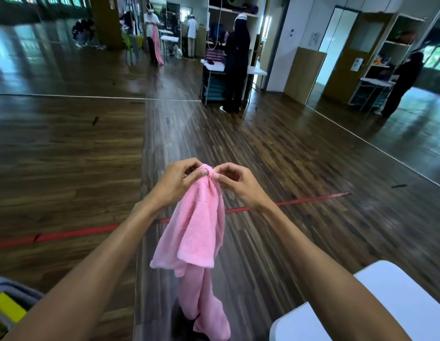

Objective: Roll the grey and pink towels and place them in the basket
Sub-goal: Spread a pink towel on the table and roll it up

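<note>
Both hands, left hand (175,179) & right hand (235,180), pinch pink towel (199,232) at top w/ curled fingers; find corners, spread flat on desk (398,291) before rolling.

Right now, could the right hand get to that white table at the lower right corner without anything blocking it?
Probably yes. The right hand pinches the top of the pink towel together with the left hand, but the white table lies just beside the right forearm with nothing between them. It would have to let go first or carry the towel along.
</note>
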{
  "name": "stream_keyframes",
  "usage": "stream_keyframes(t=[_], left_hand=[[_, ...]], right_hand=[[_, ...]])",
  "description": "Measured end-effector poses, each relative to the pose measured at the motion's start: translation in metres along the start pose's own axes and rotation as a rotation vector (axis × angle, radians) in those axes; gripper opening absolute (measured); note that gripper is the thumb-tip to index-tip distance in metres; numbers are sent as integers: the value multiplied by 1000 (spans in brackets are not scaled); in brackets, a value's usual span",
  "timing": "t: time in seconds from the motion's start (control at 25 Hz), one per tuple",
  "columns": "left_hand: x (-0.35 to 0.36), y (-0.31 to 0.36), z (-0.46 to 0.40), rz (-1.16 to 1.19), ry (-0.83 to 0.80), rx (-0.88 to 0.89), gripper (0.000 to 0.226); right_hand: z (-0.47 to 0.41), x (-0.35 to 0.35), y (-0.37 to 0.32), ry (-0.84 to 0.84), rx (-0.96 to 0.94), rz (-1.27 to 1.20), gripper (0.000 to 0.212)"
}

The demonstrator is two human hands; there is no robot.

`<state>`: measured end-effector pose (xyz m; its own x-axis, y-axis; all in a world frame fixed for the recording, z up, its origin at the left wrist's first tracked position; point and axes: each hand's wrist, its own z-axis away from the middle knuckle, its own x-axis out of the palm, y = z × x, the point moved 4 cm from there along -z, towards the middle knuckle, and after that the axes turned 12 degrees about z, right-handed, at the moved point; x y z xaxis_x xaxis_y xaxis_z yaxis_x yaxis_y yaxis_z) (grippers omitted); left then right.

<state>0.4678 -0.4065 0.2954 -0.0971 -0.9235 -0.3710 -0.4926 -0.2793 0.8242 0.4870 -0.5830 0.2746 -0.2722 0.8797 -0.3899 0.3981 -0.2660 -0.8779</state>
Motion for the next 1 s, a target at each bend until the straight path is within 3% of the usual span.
stream_keyframes(t=[0.2,0.28,0.4,0.64,0.72,0.84,1.0], left_hand=[[-7,-13,21,-29,193,23,12],[6,-20,44,-1,256,47,25],[27,-43,79,56,257,-58,42],[18,-42,75,127,488,-28,7],[12,-48,68,199,470,-94,5],[36,-81,77,83,298,-185,7],[83,-94,89,225,229,-370,51]], right_hand=[[-18,12,-17,145,-73,216,11],[-26,8,-28,227,-97,229,9],[-35,-9,-41,320,-84,237,11],[-40,-56,-13,499,81,372,11],[-24,-53,14,515,146,411,10],[-10,-35,16,475,121,372,12],[-27,-50,-22,442,45,367,12]])
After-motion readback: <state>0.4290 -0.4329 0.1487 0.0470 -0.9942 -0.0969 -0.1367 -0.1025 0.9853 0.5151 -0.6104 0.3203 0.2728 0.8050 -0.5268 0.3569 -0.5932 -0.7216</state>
